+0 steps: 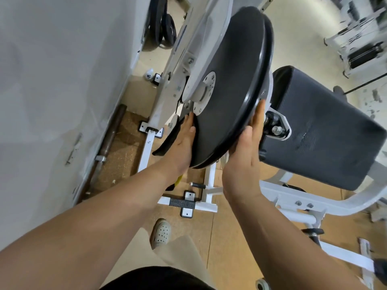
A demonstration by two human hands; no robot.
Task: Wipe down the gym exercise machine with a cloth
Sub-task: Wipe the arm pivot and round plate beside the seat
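**Both hands on the machine's black disc**

The exercise machine's large black disc (230, 91) fills the middle of the view, tilted toward 1 o'clock on its white frame (156, 114). At the disc's 7 o'clock edge, the left hand (180, 145) lies flat with its fingers (189, 124) straight, pressing a dark cloth (167, 141) against the disc's face; the cloth curls out from under the palm toward 8 o'clock. The right hand (243, 155) rests on the rim at about 5 o'clock, with its fingers (258, 116) extended along the rim's far edge and the thumb on the near side, not curled tight.

A black back pad (318, 126) sits just behind the disc at 3 o'clock. Weight plates (165, 28) lean near the wall at 11 o'clock. A rusty bar (111, 135) lies along the wall at 9 o'clock, and a pale clog (161, 233) stands on the floor at 6 o'clock.
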